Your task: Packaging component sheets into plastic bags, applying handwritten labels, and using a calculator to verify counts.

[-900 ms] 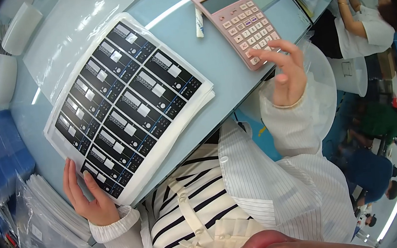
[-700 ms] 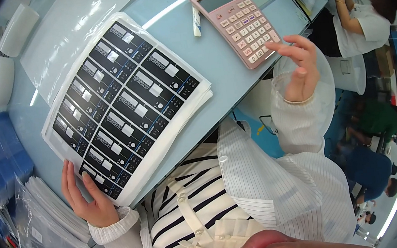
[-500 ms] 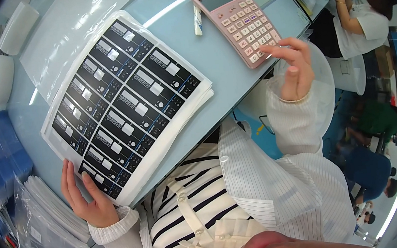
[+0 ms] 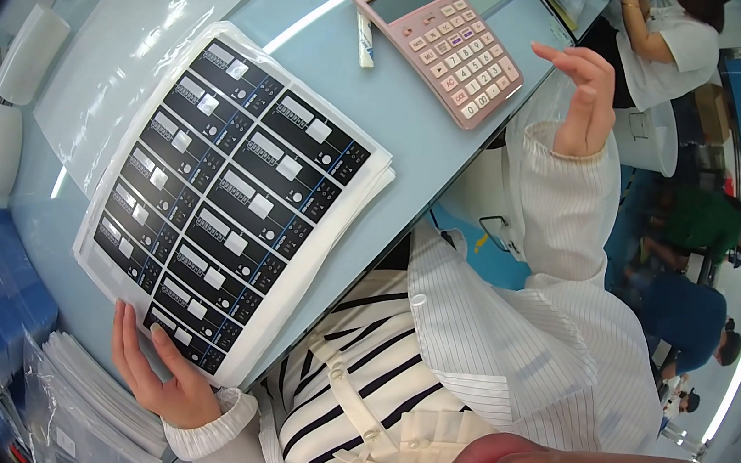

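Note:
A stack of white sheets printed with rows of black rectangular panels [image 4: 228, 198] lies on the pale blue table [image 4: 416, 147]. My left hand [image 4: 158, 369] rests flat on the stack's near corner, fingers spread along its edge. A pink calculator [image 4: 439, 33] sits to the right of the stack. My right hand [image 4: 581, 99] hovers just off the table edge, right of the calculator, fingers loosely apart and holding nothing.
A clear plastic sleeve [image 4: 136, 57] lies beyond the stack, and a white marker [image 4: 363, 38] lies by the calculator. Bagged sheet piles [image 4: 102, 422] sit at my left. Another person [image 4: 670, 37] works at the far right.
My right hand has lifted off the calculator's keys and drawn back to the right, past the table edge. The left hand and the sheet stack have stayed put.

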The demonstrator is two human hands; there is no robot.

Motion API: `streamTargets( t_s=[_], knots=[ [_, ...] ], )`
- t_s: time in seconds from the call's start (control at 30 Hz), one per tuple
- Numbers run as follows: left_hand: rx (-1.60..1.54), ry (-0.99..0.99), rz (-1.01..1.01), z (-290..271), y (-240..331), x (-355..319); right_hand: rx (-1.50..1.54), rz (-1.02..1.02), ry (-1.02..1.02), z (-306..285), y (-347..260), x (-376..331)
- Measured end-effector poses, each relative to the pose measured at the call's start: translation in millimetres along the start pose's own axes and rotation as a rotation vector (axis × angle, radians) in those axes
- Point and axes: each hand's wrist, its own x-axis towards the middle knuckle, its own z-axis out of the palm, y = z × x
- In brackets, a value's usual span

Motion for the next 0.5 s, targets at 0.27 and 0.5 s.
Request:
streamTargets(
  t_s=[0.27,0.5],
  knots=[
    [-0.021,0.008,0.001,-1,0,0,-0.112,-0.130,-0.122,16,2,8],
    [-0.017,-0.005,0.003,-1,-1,1,-0.203,-0.103,-0.220,20,2,5]
  ],
)
